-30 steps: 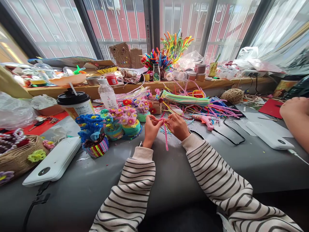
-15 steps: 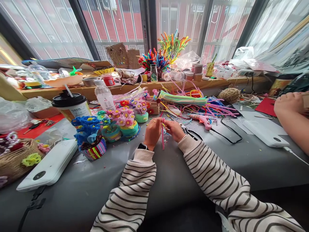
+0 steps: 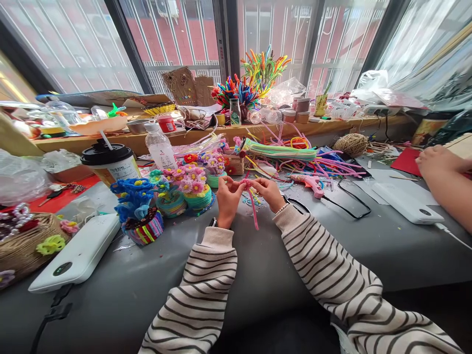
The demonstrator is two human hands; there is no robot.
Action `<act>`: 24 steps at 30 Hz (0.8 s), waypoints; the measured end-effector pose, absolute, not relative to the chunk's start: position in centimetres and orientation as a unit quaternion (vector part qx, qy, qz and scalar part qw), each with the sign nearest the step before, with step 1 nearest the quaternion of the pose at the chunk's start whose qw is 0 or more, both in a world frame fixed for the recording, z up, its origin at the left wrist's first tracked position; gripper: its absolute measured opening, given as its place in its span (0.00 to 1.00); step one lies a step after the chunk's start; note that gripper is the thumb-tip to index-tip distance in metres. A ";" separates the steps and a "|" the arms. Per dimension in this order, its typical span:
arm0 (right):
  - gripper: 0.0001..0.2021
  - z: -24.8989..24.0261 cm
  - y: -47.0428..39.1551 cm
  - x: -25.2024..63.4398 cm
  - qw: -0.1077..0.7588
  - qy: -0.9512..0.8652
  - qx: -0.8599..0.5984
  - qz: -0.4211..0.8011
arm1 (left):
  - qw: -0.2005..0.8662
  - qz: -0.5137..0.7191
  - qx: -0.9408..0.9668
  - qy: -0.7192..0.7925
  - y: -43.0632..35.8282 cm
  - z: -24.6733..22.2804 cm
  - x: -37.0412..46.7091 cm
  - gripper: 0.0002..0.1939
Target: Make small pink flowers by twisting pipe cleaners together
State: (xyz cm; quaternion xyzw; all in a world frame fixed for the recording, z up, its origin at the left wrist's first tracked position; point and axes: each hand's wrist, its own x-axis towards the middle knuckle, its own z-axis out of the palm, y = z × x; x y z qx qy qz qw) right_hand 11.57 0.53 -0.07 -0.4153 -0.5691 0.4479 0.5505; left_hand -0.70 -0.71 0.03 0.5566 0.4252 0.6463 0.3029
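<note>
Fingers (image 3: 239, 188) are pinched narrow on both sides: L hand (image 3: 227, 200) and R hand (image 3: 272, 194) hold a pink pipe cleaner (image 3: 254, 212) b/w them, approx. mid-view over the grey tabletop (image 3: 265, 275). Its upper part is bunched at the fingertips, too small to read in detail; one long end hangs free below.

Vs. 0.5 s ago: L hand is rolled, so thumb + index show side-on where the back of the hand was, & the watch (image 3: 213, 222) on that wrist is edge-on, not face-up. R hand looks less curled. Hanging end slants to the R; it was near vert. Co-worker's hand (image 3: 440, 163) at far R is in approx. the same spot, but more of the pale piece (image 3: 460, 145) by it shows.

No chg: pink glue gun (image 3: 311, 184) w/ black cord (image 3: 350, 214) lies R of R hand; pipe cleaner bundle (image 3: 282, 150) sits behind, twine ball (image 3: 351, 144) farther R. L of L hand, fuzzy flower pots, incl. a blue one (image 3: 134, 196) and a pink one (image 3: 190, 181); wht power bank (image 3: 79, 255) is nearer the L edge.
</note>
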 end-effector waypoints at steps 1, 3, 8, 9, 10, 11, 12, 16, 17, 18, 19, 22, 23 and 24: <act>0.15 -0.1 0.5 11.5 0.548 -0.567 -0.414 0.455 | 0.305 0.647 0.556 0.423 -0.7 0.0 -0.7 0.19; 0.15 0.0 0.3 11.5 0.539 -0.554 -0.406 0.488 | 0.321 0.652 0.551 0.410 -0.6 0.0 -0.7 0.19; 0.15 0.2 0.0 11.2 0.472 -0.459 -0.379 0.651 | 0.397 0.662 0.505 0.385 -0.4 0.0 -0.7 0.21; 0.15 0.1 0.0 11.1 0.461 -0.441 -0.365 0.678 | 0.405 0.664 0.497 0.385 -0.4 0.0 -0.7 0.21; 0.14 0.1 0.0 11.0 0.459 -0.425 -0.347 0.699 | 0.407 0.667 0.489 0.387 -0.4 0.0 -0.7 0.21; 0.13 0.0 0.0 10.9 0.459 -0.412 -0.333 0.713 | 0.405 0.670 0.484 0.392 -0.4 0.0 -0.7 0.22; 0.11 -0.1 0.1 10.7 0.460 -0.398 -0.322 0.726 | 0.401 0.673 0.479 0.396 -0.4 -0.1 -0.6 0.22; 0.06 -0.3 0.2 10.2 0.469 -0.332 -0.312 0.757 | 0.389 0.695 0.458 0.395 -0.4 -0.2 -0.1 0.22; 0.05 -0.3 0.3 10.1 0.474 -0.317 -0.312 0.760 | 0.386 0.701 0.452 0.393 -0.4 -0.2 0.1 0.22; 0.05 -0.3 0.3 10.1 0.478 -0.307 -0.312 0.761 | 0.383 0.706 0.447 0.393 -0.4 -0.2 0.2 0.22; 0.04 -0.3 0.3 10.0 0.483 -0.301 -0.311 0.762 | 0.380 0.711 0.442 0.393 -0.4 -0.2 0.3 0.22; 0.06 -0.5 0.4 10.0 0.491 -0.305 -0.301 0.758 | 0.394 0.713 0.429 0.389 -0.5 -0.1 0.4 0.21; 0.07 -0.6 0.5 10.0 0.495 -0.313 -0.297 0.754 | 0.409 0.709 0.424 0.388 -0.5 -0.1 0.3 0.20; 0.09 -0.6 0.5 10.1 0.500 -0.320 -0.293 0.750 | 0.426 0.703 0.417 0.386 -0.5 0.0 0.3 0.19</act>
